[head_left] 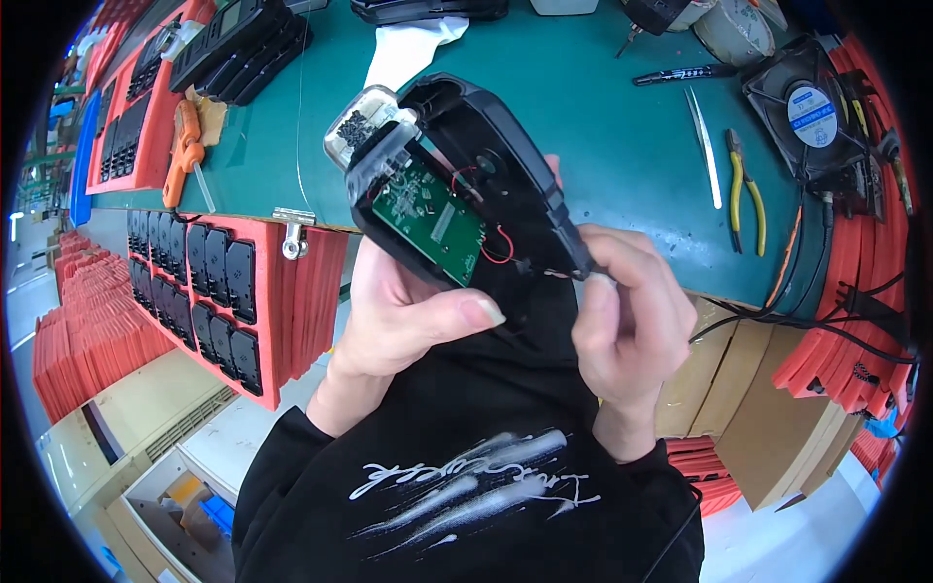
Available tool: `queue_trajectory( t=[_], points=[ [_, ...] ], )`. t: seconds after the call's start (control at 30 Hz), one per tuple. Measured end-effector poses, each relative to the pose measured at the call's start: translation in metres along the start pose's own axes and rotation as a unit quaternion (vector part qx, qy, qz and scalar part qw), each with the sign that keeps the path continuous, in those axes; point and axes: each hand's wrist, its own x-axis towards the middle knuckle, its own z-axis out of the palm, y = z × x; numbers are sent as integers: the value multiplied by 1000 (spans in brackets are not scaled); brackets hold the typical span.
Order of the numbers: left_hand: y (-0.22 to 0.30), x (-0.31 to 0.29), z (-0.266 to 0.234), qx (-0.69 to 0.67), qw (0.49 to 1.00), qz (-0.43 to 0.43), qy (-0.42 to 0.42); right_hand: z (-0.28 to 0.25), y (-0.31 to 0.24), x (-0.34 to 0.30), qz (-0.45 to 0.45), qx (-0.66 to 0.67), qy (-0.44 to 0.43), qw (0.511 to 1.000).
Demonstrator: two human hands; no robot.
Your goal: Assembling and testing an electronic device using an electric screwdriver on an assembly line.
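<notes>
An opened black handheld electronic device tilts in front of my chest, above the near edge of the bench. Its lower half holds a green circuit board (432, 216), and a clear cap (362, 126) sits at its upper left end. My left hand (398, 306) is closed around this half from below, with the thumb along its near end. The other half, a black housing shell (530, 160), leans open to the right. Red wires (501, 245) run between board and shell. My right hand (637, 311) pinches the shell's near right corner between thumb and fingers.
On the green bench (622, 165) lie tweezers (705, 146), yellow-handled pliers (743, 194), a black pen (683, 74) and an orange glue gun (185, 151). A fan (807, 112) stands at right. Red foam trays (277, 301) with black parts stand at left. Cables (821, 311) hang off the right edge.
</notes>
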Motion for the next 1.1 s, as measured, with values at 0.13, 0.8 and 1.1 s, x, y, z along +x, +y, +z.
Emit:
queue_trajectory(
  t=[0.13, 0.8, 1.1],
  points=[
    [2, -1, 4, -32, 999, -12, -3, -2, 0, 1, 5, 29, 19, 999],
    [0, -14, -2, 131, 990, 9, -59, 3, 3, 9, -57, -28, 76, 995],
    [-3, -15, -3, 202, 974, 30, -97, -2, -5, 14, -50, -102, -62, 992]
  ],
)
